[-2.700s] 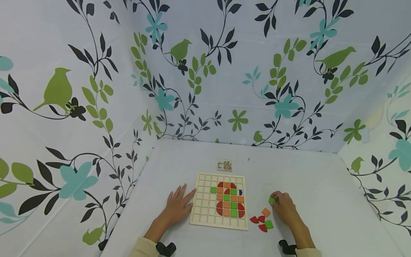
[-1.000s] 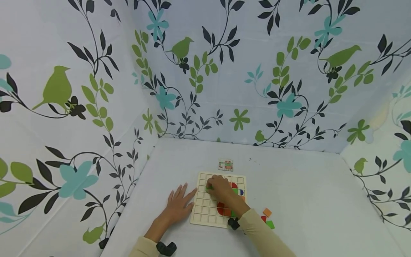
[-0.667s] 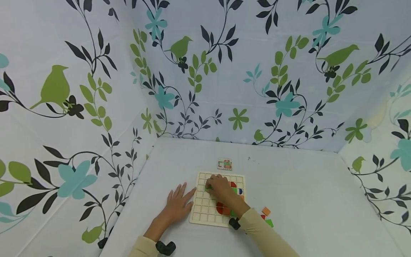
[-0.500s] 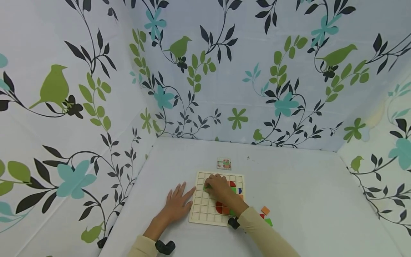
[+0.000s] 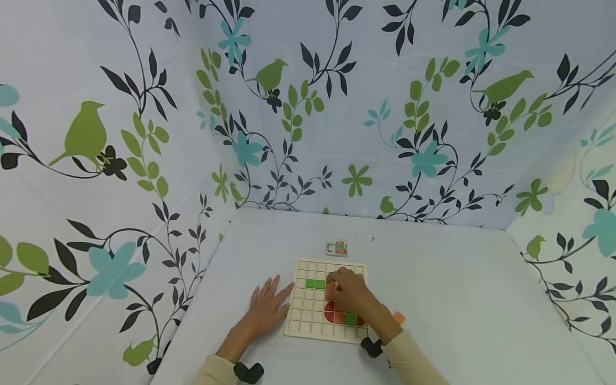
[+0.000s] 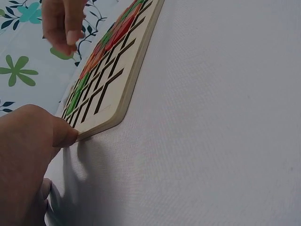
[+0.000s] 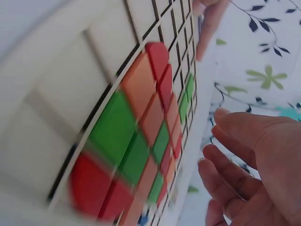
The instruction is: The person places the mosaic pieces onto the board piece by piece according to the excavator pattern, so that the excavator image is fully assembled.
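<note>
A wooden grid board (image 5: 308,325) lies on the table, its right half filled with flat red, orange and green tiles. Two green tiles (image 5: 315,284) sit side by side in an upper row, left of the main cluster. My right hand (image 5: 355,293) hovers over the cluster and covers part of it; in the right wrist view the same hand (image 7: 263,160) has loosely bent fingers with nothing between them. Flat on the table, my left hand (image 5: 264,309) spreads its fingers at the board's left edge. The left wrist view shows its thumb (image 6: 63,133) against the board's corner.
Behind the board lies a small card (image 5: 336,247) printed with a coloured pattern. An orange tile (image 5: 399,317) shows beside my right wrist; that arm hides the other loose pieces there. Patterned cloth (image 5: 356,133) hangs around the white table.
My right hand carried a green tile from the right side to the board, left it beside the other green tile, and has drawn back rightward. My left hand stays put.
</note>
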Tool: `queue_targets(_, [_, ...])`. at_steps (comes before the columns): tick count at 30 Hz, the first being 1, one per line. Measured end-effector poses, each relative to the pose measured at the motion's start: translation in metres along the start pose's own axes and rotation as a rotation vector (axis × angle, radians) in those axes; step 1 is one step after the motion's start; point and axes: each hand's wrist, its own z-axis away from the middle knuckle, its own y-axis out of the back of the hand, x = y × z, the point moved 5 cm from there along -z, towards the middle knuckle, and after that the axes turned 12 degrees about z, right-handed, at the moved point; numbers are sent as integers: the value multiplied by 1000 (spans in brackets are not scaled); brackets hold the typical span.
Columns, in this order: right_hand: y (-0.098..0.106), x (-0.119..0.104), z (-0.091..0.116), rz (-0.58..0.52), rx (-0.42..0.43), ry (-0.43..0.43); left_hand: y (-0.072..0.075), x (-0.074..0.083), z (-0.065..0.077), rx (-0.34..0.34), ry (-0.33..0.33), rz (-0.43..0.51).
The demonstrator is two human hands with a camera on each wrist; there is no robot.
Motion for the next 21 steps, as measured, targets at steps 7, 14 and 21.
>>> queue_targets(7, [14, 51, 72, 39, -111, -263, -1, 1, -1, 12, -6, -16])
queue_targets(14, [11, 59, 112, 96, -163, -335, 6, 4, 4, 50, -43, 46])
queue_targets(21, [3, 59, 117, 119, -81, -315, -1, 2, 2, 11, -9, 10])
